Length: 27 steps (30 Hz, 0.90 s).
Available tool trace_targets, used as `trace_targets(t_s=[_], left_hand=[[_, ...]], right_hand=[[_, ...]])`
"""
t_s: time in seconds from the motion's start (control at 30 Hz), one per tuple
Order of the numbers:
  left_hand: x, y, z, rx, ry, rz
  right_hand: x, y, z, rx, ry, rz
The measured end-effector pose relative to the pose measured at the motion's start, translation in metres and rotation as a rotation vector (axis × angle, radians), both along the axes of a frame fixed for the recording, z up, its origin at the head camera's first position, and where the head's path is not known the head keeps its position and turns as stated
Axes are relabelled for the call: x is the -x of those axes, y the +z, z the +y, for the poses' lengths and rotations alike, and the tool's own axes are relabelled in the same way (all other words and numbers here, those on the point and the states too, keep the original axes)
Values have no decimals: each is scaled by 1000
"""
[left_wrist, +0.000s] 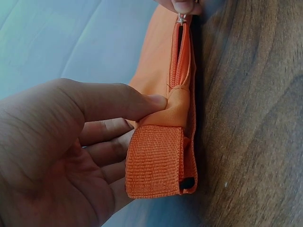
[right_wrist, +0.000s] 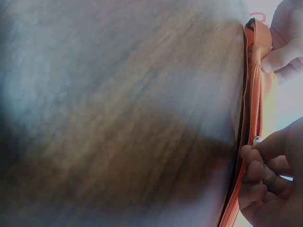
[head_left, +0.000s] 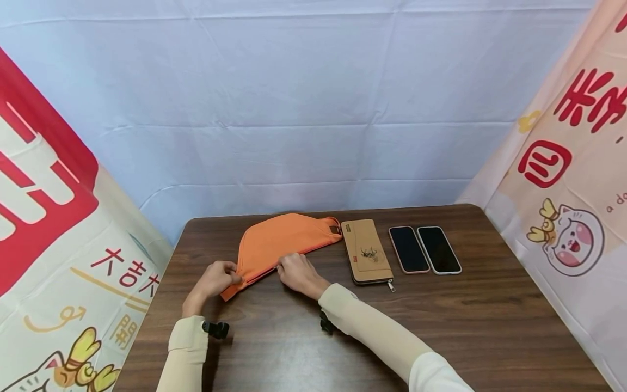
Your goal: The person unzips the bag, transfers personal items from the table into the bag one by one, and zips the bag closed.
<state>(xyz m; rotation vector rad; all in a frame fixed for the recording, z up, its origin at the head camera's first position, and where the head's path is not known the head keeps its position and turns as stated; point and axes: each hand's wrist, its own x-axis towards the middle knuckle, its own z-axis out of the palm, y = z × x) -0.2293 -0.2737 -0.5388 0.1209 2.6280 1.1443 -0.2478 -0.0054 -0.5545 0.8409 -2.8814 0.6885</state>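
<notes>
An orange zippered bag (head_left: 281,239) lies flat at the back left of the table, its zipper edge facing me. My left hand (head_left: 216,280) pinches its left corner, thumb on top, beside a folded webbing tab (left_wrist: 154,161). Partway along that edge, my right hand (head_left: 300,272) pinches the zipper's pull between thumb and fingers. The metal slider (left_wrist: 181,19) peeks out by those fingertips. Between slider and left corner, the zipper teeth (left_wrist: 175,61) stand apart with a dark gap. Right-hand fingers cover most of the pull.
Right of the bag lies a tan zip wallet (head_left: 366,250) with a metal pull. Farther right, two phones, one pink-edged (head_left: 409,249) and one white-edged (head_left: 439,250), lie side by side. Hanging cloth (head_left: 294,109) borders the back and sides of the brown table (head_left: 441,326).
</notes>
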Motion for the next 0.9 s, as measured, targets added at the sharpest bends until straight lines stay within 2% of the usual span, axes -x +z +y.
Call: trace_targets(t_s=[0.27,0.5,0.9], left_hand=[[0,1,0,7,8,-2],[0,1,1,-25,-19,0],[0,0,1,-35,-21,-6]], right_hand=[[1,1,2,6,-4,6],[2,1,6,8,-13,17],[3,1,8,0,-25,6]])
